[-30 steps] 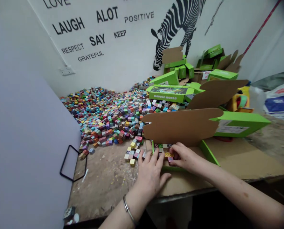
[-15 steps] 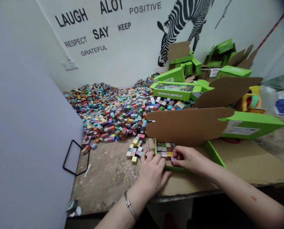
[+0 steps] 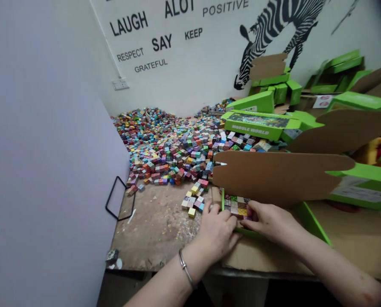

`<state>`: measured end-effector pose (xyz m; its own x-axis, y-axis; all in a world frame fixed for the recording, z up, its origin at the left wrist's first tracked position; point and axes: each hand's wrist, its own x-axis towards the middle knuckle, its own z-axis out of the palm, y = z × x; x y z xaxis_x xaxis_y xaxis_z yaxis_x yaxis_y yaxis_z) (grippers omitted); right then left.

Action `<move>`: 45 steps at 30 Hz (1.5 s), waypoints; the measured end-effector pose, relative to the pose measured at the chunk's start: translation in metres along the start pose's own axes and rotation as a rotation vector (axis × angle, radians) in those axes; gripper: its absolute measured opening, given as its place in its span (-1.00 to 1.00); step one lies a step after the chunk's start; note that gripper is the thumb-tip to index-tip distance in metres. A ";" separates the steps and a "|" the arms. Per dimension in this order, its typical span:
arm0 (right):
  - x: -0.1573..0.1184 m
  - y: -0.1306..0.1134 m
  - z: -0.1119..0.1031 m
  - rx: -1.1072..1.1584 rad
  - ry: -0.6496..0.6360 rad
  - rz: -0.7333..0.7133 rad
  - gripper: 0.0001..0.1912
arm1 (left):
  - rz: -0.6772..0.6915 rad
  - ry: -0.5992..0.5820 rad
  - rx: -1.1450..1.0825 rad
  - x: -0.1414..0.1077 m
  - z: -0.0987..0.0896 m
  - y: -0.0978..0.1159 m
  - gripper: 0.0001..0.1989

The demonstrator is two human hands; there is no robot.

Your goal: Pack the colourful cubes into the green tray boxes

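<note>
An open green box [image 3: 312,215] with a brown cardboard lid flap [image 3: 280,175] lies at the table's near edge. Small patterned cubes [image 3: 237,204] sit in rows in its left end. My left hand [image 3: 217,232], a metal bangle on its wrist, rests at the box's left corner with fingers curled against the cubes. My right hand [image 3: 269,221] lies inside the box, its fingertips pressing on the cubes from the right. Whether a cube is pinched in either hand is hidden by the fingers.
A large heap of coloured cubes [image 3: 171,145] covers the table's far left; a small cluster [image 3: 193,202] lies beside the box. Green boxes [image 3: 260,123] are stacked behind and at right. A white panel [image 3: 43,170] stands left, with a black wire frame [image 3: 120,200].
The camera has swung left, shifting everything rightward in view. Both hands stay at the box's left end; the left fingers have curled in closer to the cubes.
</note>
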<state>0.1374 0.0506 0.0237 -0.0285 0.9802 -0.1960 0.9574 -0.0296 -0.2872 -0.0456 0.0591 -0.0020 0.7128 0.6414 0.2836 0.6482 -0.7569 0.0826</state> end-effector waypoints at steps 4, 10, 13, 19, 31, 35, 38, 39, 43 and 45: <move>0.001 -0.002 0.001 0.052 0.032 -0.003 -0.89 | -0.032 0.102 -0.053 -0.001 -0.003 0.000 -0.66; -0.001 0.011 0.011 0.153 0.016 -0.069 -0.92 | 0.049 0.115 -0.057 0.006 -0.003 0.006 -0.46; -0.005 0.027 0.010 0.299 -0.017 -0.131 -0.83 | 0.035 0.073 -0.047 0.008 -0.004 0.008 -0.53; -0.010 0.008 -0.023 0.620 0.099 -0.245 -0.62 | -0.021 0.099 -0.080 -0.008 -0.003 0.012 -0.40; 0.063 -0.146 0.026 0.204 0.041 -0.519 -0.58 | -0.396 0.473 -0.303 -0.106 -0.001 -0.003 -0.77; 0.084 -0.128 0.029 0.016 0.074 -0.507 -0.63 | -0.460 0.507 -0.298 -0.113 0.000 -0.017 -0.76; 0.092 -0.117 0.029 -0.051 0.053 -0.515 -0.56 | -0.519 0.490 -0.290 -0.110 0.002 -0.025 -0.73; 0.094 -0.116 0.030 -0.072 0.050 -0.517 -0.54 | -0.532 0.481 -0.278 -0.108 0.001 -0.028 -0.72; 0.107 -0.132 0.029 -0.134 0.058 -0.495 -0.47 | -0.556 0.476 -0.236 -0.104 -0.001 -0.041 -0.73; 0.119 -0.147 0.027 -0.148 0.093 -0.438 -0.41 | -0.582 0.483 -0.230 -0.106 0.000 -0.047 -0.73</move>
<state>-0.0144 0.1664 0.0176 -0.4195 0.9078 0.0008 0.8919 0.4123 -0.1858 -0.1512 0.0267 -0.0364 0.0469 0.8571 0.5130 0.7720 -0.3571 0.5259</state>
